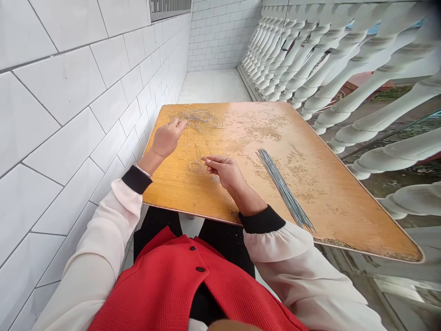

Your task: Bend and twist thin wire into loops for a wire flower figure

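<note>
On the wooden table (334, 202) lies a tangled pile of thin wires (203, 117) near the far left corner. My left hand (168, 137) is at the near side of this pile, its fingertips pressed together; what they hold, if anything, is too small to make out. Over the middle of the table's left half, my right hand (223, 171) pinches a thin looped wire (195, 166) between thumb and fingers. Another thin wire loop (183, 154) lies between the two hands. To the right rests a bundle of straight grey wires (284, 188), slanting toward the front edge.
A white tiled wall (103, 92) runs close along the table's left side. White balusters (361, 133) line the right side. The table's front edge is worn, and my lap in red and black clothing is just below it.
</note>
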The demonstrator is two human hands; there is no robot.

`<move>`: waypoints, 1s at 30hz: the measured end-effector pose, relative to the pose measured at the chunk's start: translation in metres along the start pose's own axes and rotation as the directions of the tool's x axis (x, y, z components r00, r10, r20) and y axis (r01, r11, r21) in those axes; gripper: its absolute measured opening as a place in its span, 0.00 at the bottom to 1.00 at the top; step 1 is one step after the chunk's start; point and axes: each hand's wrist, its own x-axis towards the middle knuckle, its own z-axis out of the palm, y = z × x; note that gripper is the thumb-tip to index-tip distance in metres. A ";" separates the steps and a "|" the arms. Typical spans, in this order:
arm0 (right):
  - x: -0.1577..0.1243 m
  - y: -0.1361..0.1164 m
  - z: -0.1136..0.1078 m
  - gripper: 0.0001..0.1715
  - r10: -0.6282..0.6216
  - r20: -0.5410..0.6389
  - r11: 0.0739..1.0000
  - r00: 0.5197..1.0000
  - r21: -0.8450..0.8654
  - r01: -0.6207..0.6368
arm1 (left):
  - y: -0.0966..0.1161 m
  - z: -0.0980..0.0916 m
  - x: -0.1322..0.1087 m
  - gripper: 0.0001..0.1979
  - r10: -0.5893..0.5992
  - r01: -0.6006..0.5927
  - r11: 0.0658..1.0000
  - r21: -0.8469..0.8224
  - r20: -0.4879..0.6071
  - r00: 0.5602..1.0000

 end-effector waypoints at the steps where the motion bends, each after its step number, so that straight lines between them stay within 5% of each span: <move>1: 0.000 0.000 0.000 0.12 -0.005 0.002 1.000 1.000 -0.005 0.005 | 0.000 -0.002 0.000 0.16 0.032 -0.033 0.998 0.052 0.020 0.999; 8: 0.001 0.001 -0.001 0.11 -0.027 0.003 1.000 1.000 -0.007 0.027 | -0.002 -0.014 -0.001 0.18 0.144 -0.175 0.950 0.257 0.134 0.980; 21: 0.001 0.002 -0.001 0.11 -0.038 0.001 0.999 0.999 -0.029 0.038 | -0.006 -0.024 0.010 0.12 0.213 -0.252 0.958 0.138 0.246 0.946; 30: -0.001 0.002 0.006 0.05 -0.048 -0.014 0.998 0.999 -0.041 0.047 | -0.011 -0.009 0.008 0.15 0.205 -0.292 0.908 0.300 0.291 0.935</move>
